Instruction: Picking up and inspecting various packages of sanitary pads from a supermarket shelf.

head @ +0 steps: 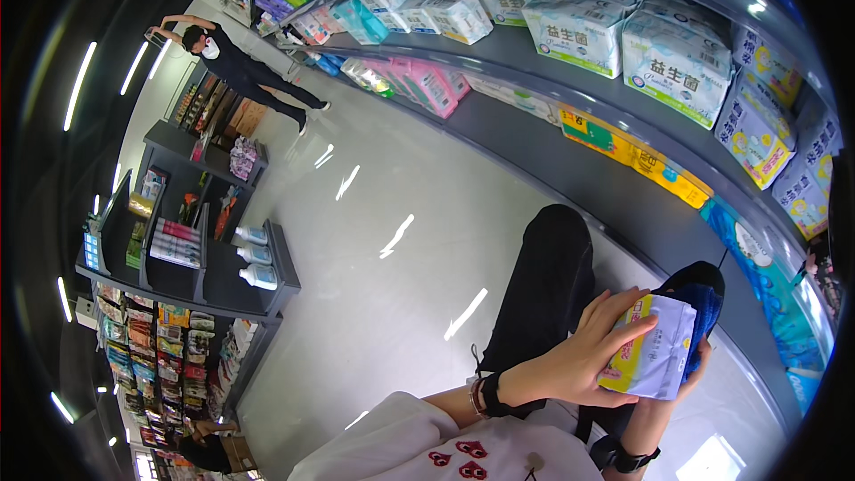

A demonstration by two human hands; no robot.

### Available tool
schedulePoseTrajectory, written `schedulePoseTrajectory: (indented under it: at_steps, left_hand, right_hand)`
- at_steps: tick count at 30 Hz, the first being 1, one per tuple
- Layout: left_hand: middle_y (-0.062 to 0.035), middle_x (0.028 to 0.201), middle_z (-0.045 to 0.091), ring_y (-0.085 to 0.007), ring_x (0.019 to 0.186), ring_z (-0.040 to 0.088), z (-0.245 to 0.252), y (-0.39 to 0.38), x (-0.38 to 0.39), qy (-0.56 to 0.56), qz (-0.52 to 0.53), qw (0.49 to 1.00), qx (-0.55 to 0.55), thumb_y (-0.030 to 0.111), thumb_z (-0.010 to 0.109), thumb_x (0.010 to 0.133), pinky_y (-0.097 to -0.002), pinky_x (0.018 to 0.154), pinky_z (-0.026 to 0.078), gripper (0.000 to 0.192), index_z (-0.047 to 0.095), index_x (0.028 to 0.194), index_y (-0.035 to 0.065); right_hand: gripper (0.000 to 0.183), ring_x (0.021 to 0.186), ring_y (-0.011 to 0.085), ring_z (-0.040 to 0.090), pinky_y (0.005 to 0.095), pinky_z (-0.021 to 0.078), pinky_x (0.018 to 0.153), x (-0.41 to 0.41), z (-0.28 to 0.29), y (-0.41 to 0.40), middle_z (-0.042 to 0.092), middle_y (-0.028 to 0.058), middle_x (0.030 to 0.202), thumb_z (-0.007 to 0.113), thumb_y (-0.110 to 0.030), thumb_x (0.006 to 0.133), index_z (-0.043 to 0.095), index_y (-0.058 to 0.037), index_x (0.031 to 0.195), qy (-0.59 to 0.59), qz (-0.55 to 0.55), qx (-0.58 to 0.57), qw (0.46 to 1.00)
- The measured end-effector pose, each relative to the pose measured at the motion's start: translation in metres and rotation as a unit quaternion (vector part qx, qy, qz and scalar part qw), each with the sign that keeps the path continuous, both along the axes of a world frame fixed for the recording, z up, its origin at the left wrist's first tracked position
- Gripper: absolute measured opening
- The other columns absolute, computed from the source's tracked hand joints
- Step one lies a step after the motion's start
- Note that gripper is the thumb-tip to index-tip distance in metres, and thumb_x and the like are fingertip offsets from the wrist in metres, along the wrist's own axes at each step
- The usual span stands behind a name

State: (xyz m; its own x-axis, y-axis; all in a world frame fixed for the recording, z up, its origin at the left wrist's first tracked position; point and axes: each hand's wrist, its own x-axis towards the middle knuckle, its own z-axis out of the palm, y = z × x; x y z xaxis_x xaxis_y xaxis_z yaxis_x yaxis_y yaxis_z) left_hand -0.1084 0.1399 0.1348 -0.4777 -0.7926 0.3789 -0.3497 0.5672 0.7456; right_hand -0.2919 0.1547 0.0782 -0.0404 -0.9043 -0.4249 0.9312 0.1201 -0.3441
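Observation:
My left hand (588,354) lies over a small purple and yellow packet of sanitary pads (658,344), its fingers gripping the near side. A black band and beaded bracelets are on that wrist. My right hand (695,364) is around the packet's far side and underside, mostly hidden, with a blue cloth (701,331) between it and the packet. The packet is held tilted above my bent leg and dark shoe (701,275). Similar purple and yellow packs (755,130) stand on the shelf at the upper right.
Curved-looking shelves (507,127) with boxed packs (678,67), pink packs (427,83) and yellow packs (634,153) run along the right. A shelf unit with white bottles (257,274) stands at left. One person (234,67) stands up the aisle; another (214,447) is at lower left.

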Motion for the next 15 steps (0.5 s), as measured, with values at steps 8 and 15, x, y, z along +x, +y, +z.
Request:
schedulePoseTrajectory:
  at_steps: [8,15]
  left_hand:
    - [-0.0292,0.144,0.032,-0.048,0.126,0.042,-0.028,-0.004,0.002,0.011,0.057,0.998,0.007,0.034,0.087,0.068,-0.0505,0.106,0.036,0.102,0.03,0.148,0.0089]
    - [-0.0216,0.139,0.037,-0.0269,0.13,0.042,-0.059,-0.019,0.024,0.117,0.195,0.951,0.209,0.023,0.08,0.082,-0.0377,0.108,0.037,0.089,0.024,0.145,-0.0024]
  right_hand:
    - [0.067,0.129,0.0279,0.052,0.0398,0.0359,0.112,-0.008,0.019,-0.006,0.053,0.0187,0.14,0.045,-0.042,0.094,0.044,0.0065,0.14,0.034,-0.051,-0.109,0.992]
    - [0.074,0.143,0.0395,0.032,0.0524,0.0211,0.12,-0.029,0.026,-0.007,0.034,0.022,0.154,0.043,-0.05,0.096,0.029,-0.0047,0.152,-0.025,-0.047,-0.349,0.936]
